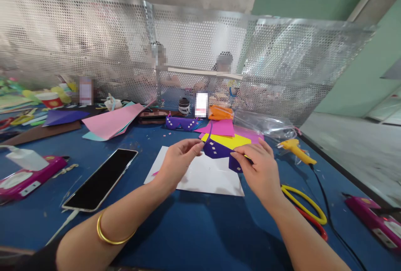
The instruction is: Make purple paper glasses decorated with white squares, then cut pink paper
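Between my two hands, a purple paper mask (216, 149) with small white diamond pieces on it is held up over the table. My left hand (181, 158) pinches its left end, near a thin purple strip that rises from it. My right hand (258, 166) grips the mask around its middle, with thumb and fingers pressed together and part of the mask hidden behind them. Below lies a white sheet of paper (209, 179). A similar purple mask (181, 123) with white pieces stands farther back.
Yellow paper (232, 140) and pink paper (219, 127) lie behind my hands. At right are a yellow glue gun (294, 150), yellow-handled scissors (308, 208) and a magenta power strip (372, 221). A phone (102, 179) lies left. A perforated metal screen (200, 45) borders the back, with people beyond.
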